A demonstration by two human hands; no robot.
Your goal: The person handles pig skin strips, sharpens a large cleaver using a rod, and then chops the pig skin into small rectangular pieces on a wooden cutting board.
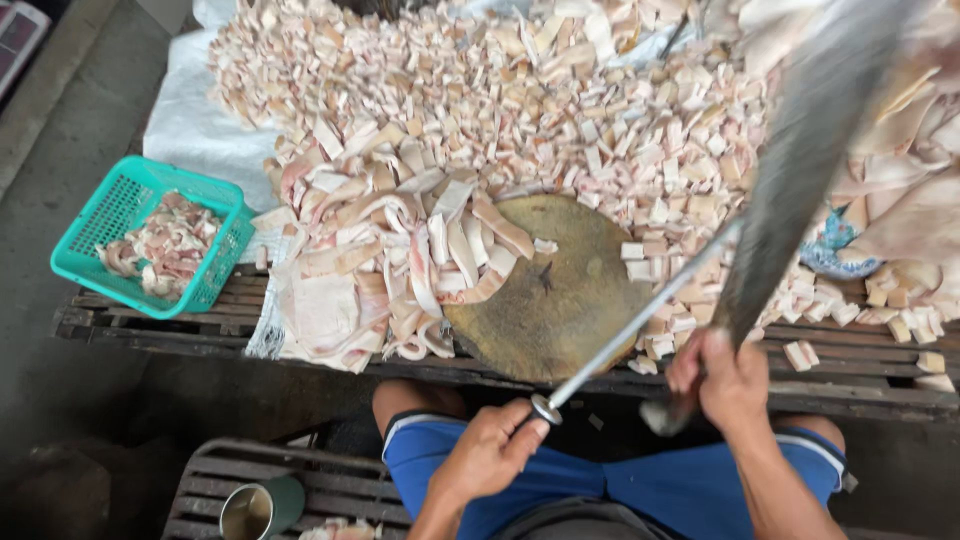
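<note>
Left hand (487,452) grip clenched on a sharpening steel (640,322) pointing to 1 o'clock. Right hand (722,380) grip clenched on a big knife (800,160), blade crossing the steel above the round chopping block (560,300) on the surface (870,370).

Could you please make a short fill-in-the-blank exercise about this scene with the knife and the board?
1. The right hand holds a big ____.
2. The left hand holds a steel rod that crosses the ____ wooden board.
3. The basket beside the meat strips is ____ in colour.

Missing words: knife; round; green
</note>
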